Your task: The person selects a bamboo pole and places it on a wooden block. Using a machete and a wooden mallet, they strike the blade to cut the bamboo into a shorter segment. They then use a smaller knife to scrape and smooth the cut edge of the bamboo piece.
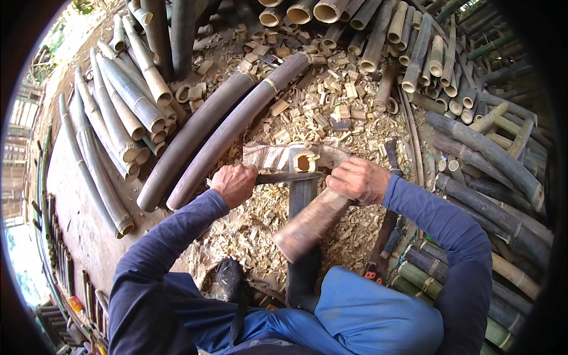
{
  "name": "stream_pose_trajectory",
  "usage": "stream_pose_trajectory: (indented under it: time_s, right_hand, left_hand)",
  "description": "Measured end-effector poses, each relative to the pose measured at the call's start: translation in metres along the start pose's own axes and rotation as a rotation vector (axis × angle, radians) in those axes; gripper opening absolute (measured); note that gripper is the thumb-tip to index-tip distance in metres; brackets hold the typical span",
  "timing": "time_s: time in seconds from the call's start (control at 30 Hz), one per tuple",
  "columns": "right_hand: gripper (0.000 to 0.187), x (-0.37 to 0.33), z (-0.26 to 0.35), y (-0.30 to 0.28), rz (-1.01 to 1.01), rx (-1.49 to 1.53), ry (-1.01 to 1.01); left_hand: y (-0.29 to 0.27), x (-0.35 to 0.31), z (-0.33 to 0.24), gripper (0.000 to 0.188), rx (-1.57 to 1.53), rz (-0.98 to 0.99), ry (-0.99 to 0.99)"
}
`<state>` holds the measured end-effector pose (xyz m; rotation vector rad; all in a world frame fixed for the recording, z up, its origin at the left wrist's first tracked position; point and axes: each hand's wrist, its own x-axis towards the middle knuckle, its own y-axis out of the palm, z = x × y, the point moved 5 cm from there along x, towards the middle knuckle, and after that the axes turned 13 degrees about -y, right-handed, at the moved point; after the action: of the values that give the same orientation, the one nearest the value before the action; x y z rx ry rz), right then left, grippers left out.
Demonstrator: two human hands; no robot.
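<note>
In the head view, the left hand [234, 186] is gripping a dark blade [284, 177] that is pointing toward 3 o'clock across a bamboo pole [303, 196], whose long axis is running from 12 to 6 o'clock. The right hand [358, 180], clenching a wooden club [313, 225] angled toward 7 o'clock, is sitting nearer the pole's cut hole [304, 161], which is lying toward 9 o'clock from it. The club is blurring and covering part of the pole, while the left fist is hiding the blade's handle.

Daylight blows out white along your left; your mallet [310, 228] blurs, and poles [94, 163] bend toward the dark edges.
</note>
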<state>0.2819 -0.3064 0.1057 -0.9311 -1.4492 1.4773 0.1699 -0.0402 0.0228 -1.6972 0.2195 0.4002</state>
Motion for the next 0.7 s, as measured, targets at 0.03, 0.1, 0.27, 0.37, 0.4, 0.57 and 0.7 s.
stream_pose_trajectory:
  time_s: [0.03,0.1,0.27,0.37,0.4,0.57,0.7]
  right_hand:
    - [0.072,-0.014,-0.008,0.010,0.062,-0.017,0.072]
    - [0.076,-0.028,-0.033,0.019,0.170,-0.049,0.200]
    - [0.074,-0.012,-0.012,0.005,0.046,0.001,0.047]
    - [0.072,-0.037,-0.040,0.016,0.137,-0.080,0.196]
    - [0.067,-0.024,-0.042,0.006,0.300,-0.033,0.286]
    - [0.068,-0.016,-0.016,0.013,-0.028,0.023,0.052]
    - [0.060,-0.022,-0.037,0.000,0.131,-0.011,0.253]
  left_hand:
    - [-0.001,0.004,-0.006,0.013,-0.011,-0.003,0.012]
    - [0.002,0.006,-0.010,0.013,0.003,-0.005,0.001]
    - [-0.001,-0.002,-0.004,0.013,0.043,-0.049,-0.010]
    - [-0.001,0.001,-0.013,0.014,0.026,-0.052,0.001]
    - [0.005,-0.001,-0.007,0.015,0.040,-0.054,-0.003]
    - [0.004,-0.001,-0.010,0.015,0.049,-0.076,0.009]
    - [-0.001,0.004,-0.012,0.015,0.044,-0.051,-0.011]
